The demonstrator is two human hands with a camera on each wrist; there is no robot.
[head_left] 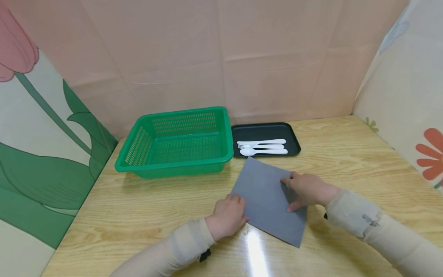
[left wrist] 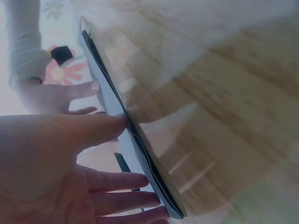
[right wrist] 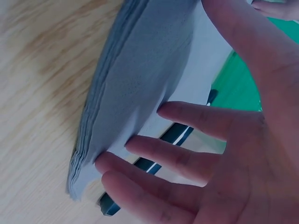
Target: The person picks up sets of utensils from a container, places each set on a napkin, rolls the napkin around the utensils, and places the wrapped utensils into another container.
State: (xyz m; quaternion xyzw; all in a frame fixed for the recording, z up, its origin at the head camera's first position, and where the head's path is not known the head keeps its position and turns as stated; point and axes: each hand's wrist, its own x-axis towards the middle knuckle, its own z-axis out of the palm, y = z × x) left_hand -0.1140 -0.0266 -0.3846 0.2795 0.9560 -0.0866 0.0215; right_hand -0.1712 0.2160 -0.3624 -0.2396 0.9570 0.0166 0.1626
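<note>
A flat stack of grey napkins (head_left: 261,196) lies at an angle on the wooden table, its layered edges showing in the right wrist view. Along its left edge rests my left hand (head_left: 226,216), thumb and fairly straight fingers touching the side of the stack. My right hand (head_left: 308,189) is over the right part of the napkins, fingers and thumb spread. Its fingertips (right wrist: 166,109) press on the top napkin, which bulges up between thumb and fingers.
A green plastic basket (head_left: 180,166) stands behind and to the left. Beside it a black tray (head_left: 257,132) carries a white knife (head_left: 275,142), a white fork (head_left: 273,146) and a white spoon (head_left: 271,151). The napkins' far corner comes close to the tray's front edge.
</note>
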